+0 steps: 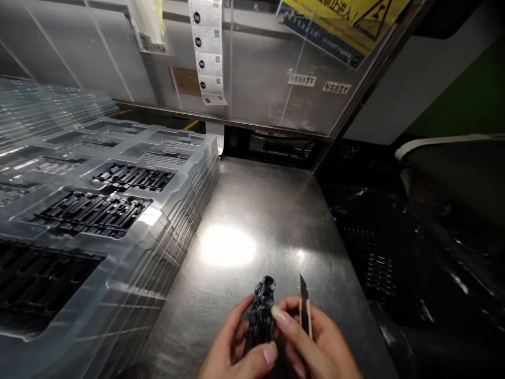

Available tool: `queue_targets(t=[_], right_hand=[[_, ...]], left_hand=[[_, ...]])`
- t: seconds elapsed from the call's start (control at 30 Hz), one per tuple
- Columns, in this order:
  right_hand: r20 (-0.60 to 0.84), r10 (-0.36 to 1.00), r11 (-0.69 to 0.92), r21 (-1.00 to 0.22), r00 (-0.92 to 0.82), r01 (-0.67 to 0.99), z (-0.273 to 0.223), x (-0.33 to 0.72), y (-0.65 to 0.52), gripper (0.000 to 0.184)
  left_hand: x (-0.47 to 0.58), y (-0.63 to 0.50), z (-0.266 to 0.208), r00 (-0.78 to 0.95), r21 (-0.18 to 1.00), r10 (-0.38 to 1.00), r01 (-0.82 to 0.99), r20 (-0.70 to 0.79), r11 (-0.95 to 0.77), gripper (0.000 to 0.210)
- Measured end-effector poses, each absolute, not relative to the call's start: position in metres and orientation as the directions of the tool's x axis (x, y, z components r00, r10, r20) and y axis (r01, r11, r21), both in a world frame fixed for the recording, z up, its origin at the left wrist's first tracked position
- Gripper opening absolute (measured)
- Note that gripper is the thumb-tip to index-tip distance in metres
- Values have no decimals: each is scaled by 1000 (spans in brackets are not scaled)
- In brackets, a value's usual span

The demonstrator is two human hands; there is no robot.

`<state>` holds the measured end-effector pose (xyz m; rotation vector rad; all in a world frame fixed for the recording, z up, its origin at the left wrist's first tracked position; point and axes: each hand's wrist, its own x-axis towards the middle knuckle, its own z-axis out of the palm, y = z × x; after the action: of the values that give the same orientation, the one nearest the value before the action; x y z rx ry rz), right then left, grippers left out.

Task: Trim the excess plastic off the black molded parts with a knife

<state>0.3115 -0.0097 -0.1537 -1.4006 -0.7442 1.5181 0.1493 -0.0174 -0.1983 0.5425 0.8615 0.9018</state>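
Surface: steel tabletop (252,210), glare patch at centre, clear guard panel at 12 o'clock.
Left hand (232,347): at 6 o'clock, fingers clamped on the black moulded part (261,313), held upright.
Right hand (315,345): just beside, fingers closed around a utility knife (304,305), blade up; forefinger touching the part.
Trays: stack of clear trays (118,210) at 9 o'clock, black parts seated in pockets.
Handling: likely trimming; best to steady the part firmly and keep the blade angled away from the left fingers.
Bin: black-lined bin (414,252) at 3 o'clock.

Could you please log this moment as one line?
left hand: holds black part | right hand: holds knife, thumb on part | bench: steel | trays: stacked left
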Motion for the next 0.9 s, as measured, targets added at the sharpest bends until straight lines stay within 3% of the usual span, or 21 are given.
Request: queue_targets(t=[0.13,0.27,0.47,0.6,0.9], right_hand=[[-392,918,-397,-912,-62,-104,-159,311,4,53],[-404,908,-396,-914,-114,86,-164,326,6,54],[-228,957,-126,-885,-181,448,-147,345,4,43],[-134,969,-19,-878,-207,478,-143,345,4,31],[-126,916,150,-775,-382,614,-160,355,11,36]], left_hand=[[151,-21,-188,277,751,877,-454,-391,479,80],[140,-20,-185,235,781,835,-296,-498,549,79],[133,-19,-176,133,799,812,-145,-568,583,72],[137,-16,-167,123,788,801,-149,-585,598,68],[137,-11,-164,241,723,747,-194,-620,663,65]])
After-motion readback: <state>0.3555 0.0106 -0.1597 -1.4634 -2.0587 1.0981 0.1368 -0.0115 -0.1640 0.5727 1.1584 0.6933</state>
